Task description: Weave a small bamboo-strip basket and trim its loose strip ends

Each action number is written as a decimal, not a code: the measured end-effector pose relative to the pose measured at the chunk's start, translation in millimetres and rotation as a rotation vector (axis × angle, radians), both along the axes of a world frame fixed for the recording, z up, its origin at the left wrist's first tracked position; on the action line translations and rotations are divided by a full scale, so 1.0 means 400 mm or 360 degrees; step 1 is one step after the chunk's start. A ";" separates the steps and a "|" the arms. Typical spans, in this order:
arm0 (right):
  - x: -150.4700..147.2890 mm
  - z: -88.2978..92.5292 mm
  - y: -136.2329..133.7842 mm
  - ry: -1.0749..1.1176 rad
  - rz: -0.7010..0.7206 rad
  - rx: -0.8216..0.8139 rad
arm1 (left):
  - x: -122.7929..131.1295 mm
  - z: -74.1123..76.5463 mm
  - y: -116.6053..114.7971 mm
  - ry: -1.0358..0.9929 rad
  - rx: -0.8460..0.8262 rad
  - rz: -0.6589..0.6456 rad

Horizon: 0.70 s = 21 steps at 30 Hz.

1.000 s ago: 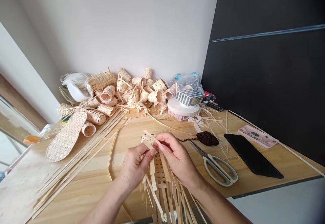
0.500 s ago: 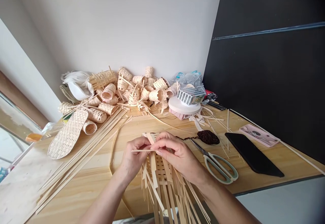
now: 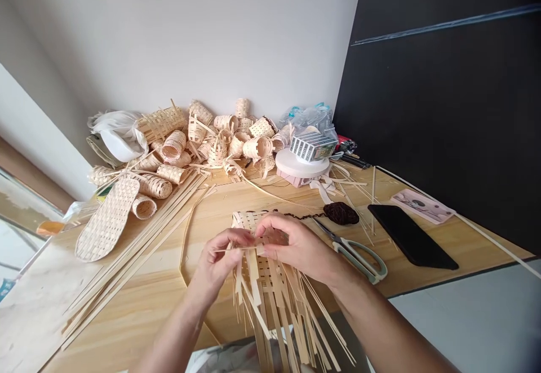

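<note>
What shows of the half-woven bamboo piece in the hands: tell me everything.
The woven piece is pale, flat strips that look like bamboo, interlaced in an open checker weave at its upper part, with long loose ends fanning down past the table edge toward the person. Whether it rests on the table is unclear. The left hand and right hand grip its top and pinch a thin strip laid across it.

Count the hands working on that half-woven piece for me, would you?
2. The left hand pinches a thin strip at the left edge of the woven piece; the right hand pinches the same strip further right, over the piece's top. No other hands show.
</note>
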State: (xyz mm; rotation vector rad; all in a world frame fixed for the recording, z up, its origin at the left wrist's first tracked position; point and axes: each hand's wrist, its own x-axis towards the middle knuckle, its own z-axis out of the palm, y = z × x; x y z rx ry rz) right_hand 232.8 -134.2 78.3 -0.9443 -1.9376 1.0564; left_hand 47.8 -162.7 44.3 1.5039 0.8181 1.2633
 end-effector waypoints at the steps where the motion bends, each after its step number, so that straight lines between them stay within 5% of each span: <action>1: 0.004 -0.004 0.004 -0.0019 0.0008 0.0037 | 0.010 -0.004 -0.002 -0.0016 -0.0058 0.0087; 9: 0.070 -0.045 0.039 -0.0244 0.0261 -0.0054 | 0.003 -0.031 -0.001 0.0194 -0.0032 0.0219; 21: 0.083 -0.012 0.034 -0.0526 0.0194 0.0202 | 0.015 -0.058 0.007 -0.0029 -0.0070 0.0270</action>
